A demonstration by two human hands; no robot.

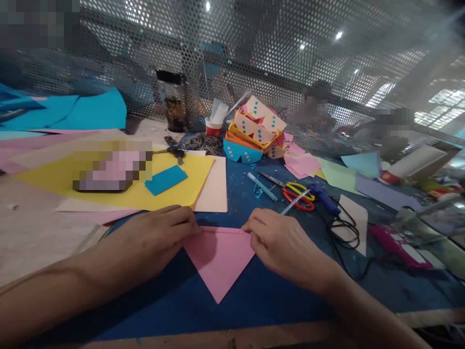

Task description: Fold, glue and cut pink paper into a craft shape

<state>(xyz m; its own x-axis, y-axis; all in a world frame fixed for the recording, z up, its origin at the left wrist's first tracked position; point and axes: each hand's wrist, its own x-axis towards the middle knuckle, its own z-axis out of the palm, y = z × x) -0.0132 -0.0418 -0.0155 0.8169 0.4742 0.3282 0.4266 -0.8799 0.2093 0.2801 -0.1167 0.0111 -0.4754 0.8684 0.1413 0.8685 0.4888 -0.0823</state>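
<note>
Likely fault: crooked crease, should the left hand (170,225) and right hand (278,237) press unevenly. Item: pink paper (220,261), triangular, tip nearward, narrow folded strip along far edge. Location: on blue worktop (283,310), between both hands, fingers pinching its far corners.

Was craft workshop: blue surface (265,303) held yellow paper (192,182), scissors (286,186), glue gun (327,199), tiny scraps (258,195); metal screen (254,29) full of holes stood behind.
</note>
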